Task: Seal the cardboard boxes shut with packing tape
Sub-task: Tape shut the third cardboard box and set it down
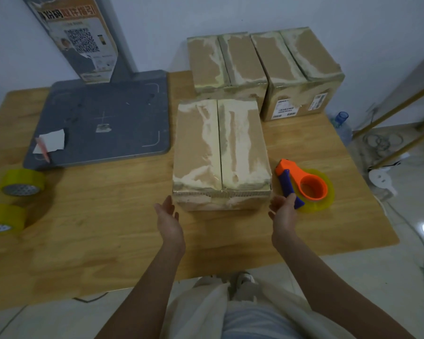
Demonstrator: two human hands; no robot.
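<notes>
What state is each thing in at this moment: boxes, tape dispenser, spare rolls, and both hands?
Near box: flaps closed, centre seam visible, old tape residue on top.
Two far boxes: flaps closed, side by side.
Tape dispenser: lying on the table, roll loaded, unheld.
Two yellow tape rolls: lying loose at the table's left edge.
Left hand: open, at the box's near left corner.
Right hand: open, at the near right corner.

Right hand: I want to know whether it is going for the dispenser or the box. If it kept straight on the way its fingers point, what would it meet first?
Probably the blue handle of the tape dispenser. The right hand has its fingertips at that handle's near end; contact is unclear. The nearest box lies to its left.
</notes>
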